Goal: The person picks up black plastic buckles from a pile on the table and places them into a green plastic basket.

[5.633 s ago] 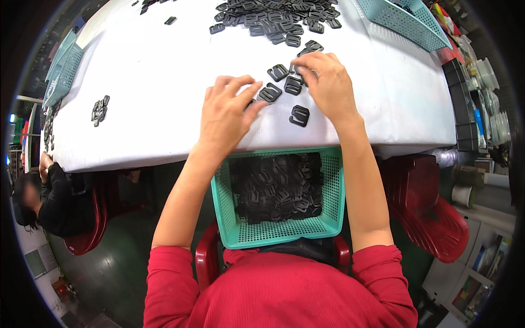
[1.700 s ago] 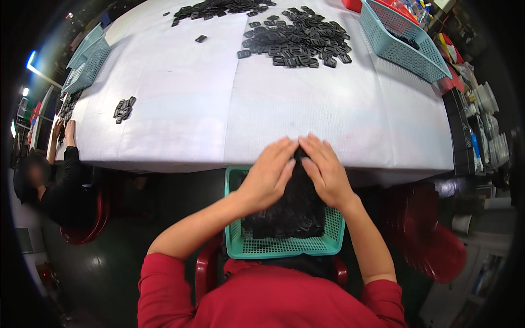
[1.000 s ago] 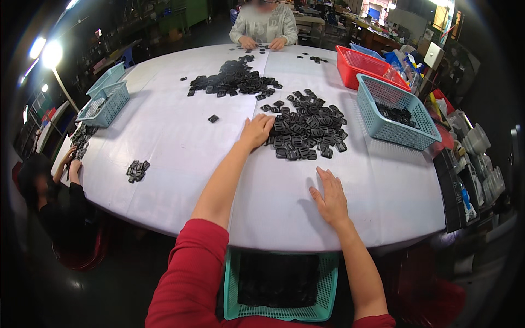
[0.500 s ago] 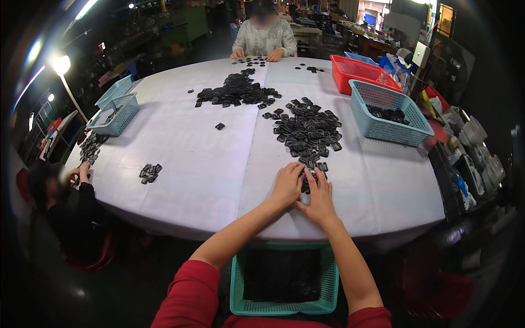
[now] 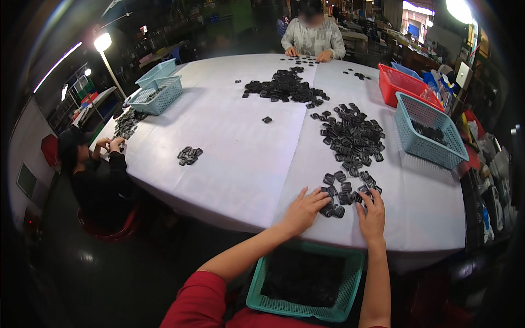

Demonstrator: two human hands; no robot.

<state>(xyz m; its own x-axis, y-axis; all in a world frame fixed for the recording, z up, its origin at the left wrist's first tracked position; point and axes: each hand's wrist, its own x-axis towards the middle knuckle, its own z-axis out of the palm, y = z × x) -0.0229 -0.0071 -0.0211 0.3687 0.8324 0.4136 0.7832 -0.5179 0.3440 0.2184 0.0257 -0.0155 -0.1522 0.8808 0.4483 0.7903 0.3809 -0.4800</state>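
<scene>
Small black plastic slide buckles (image 5: 345,198) lie loosely spread near the front edge of the white-covered table. My left hand (image 5: 306,212) lies palm down at their left side, fingers stretched and fingertips touching the nearest pieces. On the right, my right hand (image 5: 373,214) rests with its fingers apart, the tips over buckles at that edge of the spread. Neither hand has a piece gripped. Just beyond sits a dense heap of the same buckles (image 5: 354,134). Below the table edge, a green basket (image 5: 298,309) with a dark mass inside stands between my forearms.
Another heap (image 5: 287,86) and a small cluster (image 5: 190,156) lie on the tablecloth (image 5: 235,180). Light-blue baskets (image 5: 432,145) and a red one (image 5: 395,90) stand at right; more baskets (image 5: 158,98) at left. One person (image 5: 313,38) works opposite, another (image 5: 93,175) at left.
My hands have moved apart, uncovering the buckles between them, which are now spread out toward me. The view has swung to the left, so the whole table appears farther right.
</scene>
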